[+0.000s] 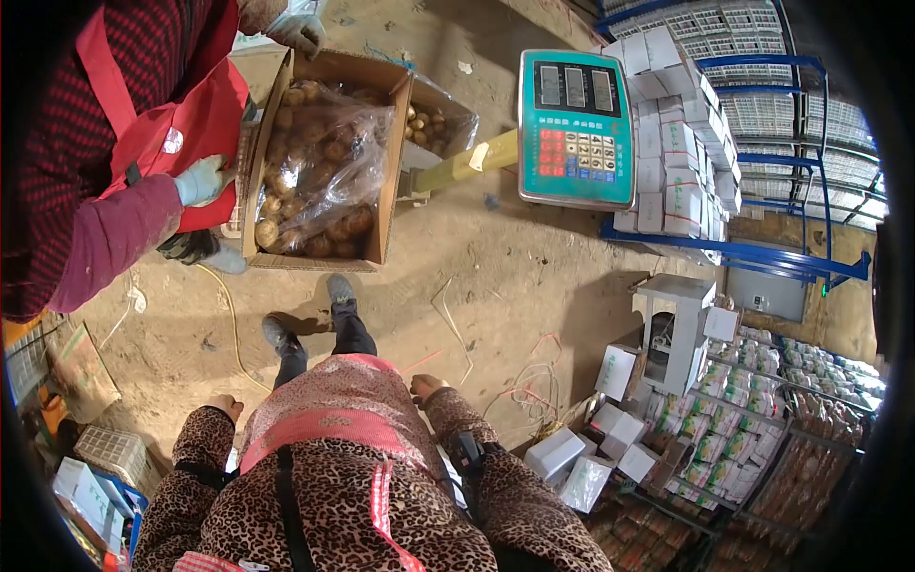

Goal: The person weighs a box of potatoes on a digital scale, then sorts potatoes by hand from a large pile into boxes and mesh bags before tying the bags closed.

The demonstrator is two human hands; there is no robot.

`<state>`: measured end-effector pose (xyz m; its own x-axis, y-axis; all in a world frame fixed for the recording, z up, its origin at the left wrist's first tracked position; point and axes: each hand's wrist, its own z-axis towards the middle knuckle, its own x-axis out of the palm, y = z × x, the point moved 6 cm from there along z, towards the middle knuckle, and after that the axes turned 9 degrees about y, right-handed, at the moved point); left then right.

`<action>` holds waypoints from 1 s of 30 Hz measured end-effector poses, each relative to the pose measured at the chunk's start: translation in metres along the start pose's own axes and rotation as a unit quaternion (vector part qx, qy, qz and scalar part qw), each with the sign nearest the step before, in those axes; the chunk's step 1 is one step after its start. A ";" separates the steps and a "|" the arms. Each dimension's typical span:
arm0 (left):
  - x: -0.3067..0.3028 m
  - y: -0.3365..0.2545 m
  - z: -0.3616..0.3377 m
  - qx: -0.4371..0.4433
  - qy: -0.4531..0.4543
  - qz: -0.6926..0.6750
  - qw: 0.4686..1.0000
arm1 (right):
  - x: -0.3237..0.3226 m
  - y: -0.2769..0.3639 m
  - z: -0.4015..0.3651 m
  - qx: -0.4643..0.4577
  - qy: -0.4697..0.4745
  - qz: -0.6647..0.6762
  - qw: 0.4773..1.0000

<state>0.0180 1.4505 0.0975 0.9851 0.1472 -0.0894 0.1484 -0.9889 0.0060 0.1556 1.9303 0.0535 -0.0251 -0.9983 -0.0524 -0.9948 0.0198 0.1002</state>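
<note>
Two people stand on a dirt floor [496,276] in the head view, with an open cardboard box [389,181] of potatoes [286,181] at far left, just left of a green scale display [575,127]. A co-worker [114,143] in a red apron grips the box with one gloved hand [202,181] on its left wall and the other glove [300,30] at its far corner. The box lies ahead of the camera wearer's shoes [286,336], apart from them. Its long axis runs near to far, leaning slightly right at the far end. Its open top faces up, and a clear bag [357,143] is loose over the load. The wearer's left hand [226,408] hangs at the left hip and the right hand [426,386] at the right hip. Neither touches the box and nothing shows in either. Only the backs of the hands show, so whether they are open or closed cannot be told. By the look of it, the box is being steadied for weighing while the wearer stands by. Joining in would call for a step forward and both hands brought to the box's near end. White cartons [677,133] are stacked at far right.
</note>
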 end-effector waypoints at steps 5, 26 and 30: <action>0.017 0.000 0.018 -0.003 0.026 -0.003 1.000 | -0.009 0.001 -0.004 -0.006 -0.004 -0.016 1.000; 0.028 0.031 0.039 0.001 -0.039 -0.046 0.998 | 0.004 -0.004 -0.014 -0.020 0.001 0.001 1.000; 0.030 0.056 0.044 0.002 -0.062 -0.094 0.994 | 0.015 -0.016 -0.008 -0.019 0.006 0.022 1.000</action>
<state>0.0519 1.3987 0.0513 0.9214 0.3270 -0.2101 0.3291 -0.9440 -0.0259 0.1716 1.9149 0.0589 -0.0677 -0.9971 -0.0346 -0.9881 0.0622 0.1408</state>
